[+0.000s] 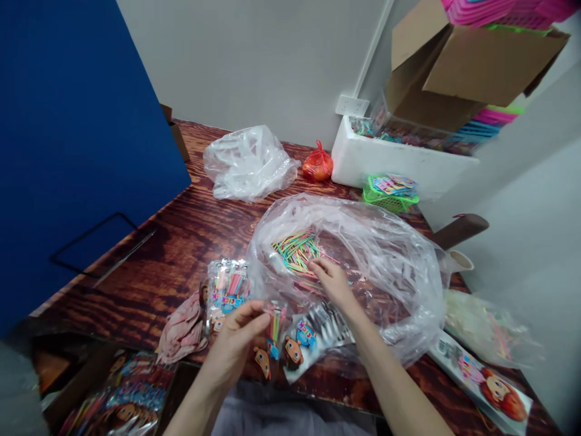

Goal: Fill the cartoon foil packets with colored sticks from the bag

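My left hand (245,327) is closed on a printed clear packet (275,330) that has thin coloured sticks inside, near the table's front edge. Inside a large clear plastic bag (394,242), spread open on the table, lies a loose pile of coloured sticks (297,249). At the near right side of this pile, my right hand (333,281) has its fingertips together; whatever they pinch is too small to make out. Between my arms is a stack of flat printed packets (313,339). Filled stick packets (227,287) lie beyond my left hand.
A pink cloth (184,330) lies left, above a carton of filled packets (127,399). Behind are a crumpled plastic bag (249,163), a red bag (318,165), a green basket (390,203) and a white foam box (399,160). A printed sleeve (481,381) lies right.
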`<state>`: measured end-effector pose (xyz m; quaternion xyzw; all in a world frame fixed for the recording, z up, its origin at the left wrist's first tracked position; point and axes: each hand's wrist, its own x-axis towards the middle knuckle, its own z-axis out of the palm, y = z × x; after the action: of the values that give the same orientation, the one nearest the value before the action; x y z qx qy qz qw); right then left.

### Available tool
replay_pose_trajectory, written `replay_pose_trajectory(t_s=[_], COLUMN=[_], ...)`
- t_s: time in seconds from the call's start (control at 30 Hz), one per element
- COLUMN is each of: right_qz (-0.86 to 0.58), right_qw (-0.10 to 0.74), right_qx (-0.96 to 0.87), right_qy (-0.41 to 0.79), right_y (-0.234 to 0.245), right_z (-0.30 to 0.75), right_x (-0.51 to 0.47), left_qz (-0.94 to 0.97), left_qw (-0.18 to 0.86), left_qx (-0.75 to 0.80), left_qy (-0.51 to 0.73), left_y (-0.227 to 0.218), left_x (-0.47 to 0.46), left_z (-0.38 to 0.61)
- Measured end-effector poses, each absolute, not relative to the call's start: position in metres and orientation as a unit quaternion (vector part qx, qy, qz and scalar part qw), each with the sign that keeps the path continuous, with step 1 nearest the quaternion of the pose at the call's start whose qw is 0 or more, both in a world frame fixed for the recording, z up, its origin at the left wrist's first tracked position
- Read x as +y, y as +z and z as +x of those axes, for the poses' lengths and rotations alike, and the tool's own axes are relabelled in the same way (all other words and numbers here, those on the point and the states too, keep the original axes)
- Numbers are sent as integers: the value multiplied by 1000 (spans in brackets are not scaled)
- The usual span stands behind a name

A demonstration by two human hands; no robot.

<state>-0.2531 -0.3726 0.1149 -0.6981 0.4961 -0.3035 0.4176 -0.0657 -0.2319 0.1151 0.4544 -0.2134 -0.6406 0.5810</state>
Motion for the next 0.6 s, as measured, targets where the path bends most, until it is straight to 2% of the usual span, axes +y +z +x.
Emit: replay_pose_trajectory(t_s=[0.07,0.1,0.2,0.33,0.4,0.5,0.6], right_qz=[-758,-778,-812,-821,-824,-825,-826], right_qw=[250,192,106,67,63,69,94], right_qx=[569,581,574,567,563,561,555], right_qy=[-197,-141,-30,16,25,25,12], right_y=[102,98,93,96,96,94,92], right_z=[-252,-249,-235,-210,-199,-191,-199], right_x=[-399,-408,-417,-413,-411,-409,-412], left_qz=[485,502,554,610,660,763,800], left_qw=[617,633,633,612,601,497,395], left_qx=[-213,-221,-283,-341,-357,-400,-453], left_qy=[-582,-547,-462,-370,-276,-108,-16], left_y=[121,123,128,123,114,96,83], left_x=[-234,-234,-237,-244,-254,-269,-277], left_z=[-48,-39,-17,-5,-4,-2,1])
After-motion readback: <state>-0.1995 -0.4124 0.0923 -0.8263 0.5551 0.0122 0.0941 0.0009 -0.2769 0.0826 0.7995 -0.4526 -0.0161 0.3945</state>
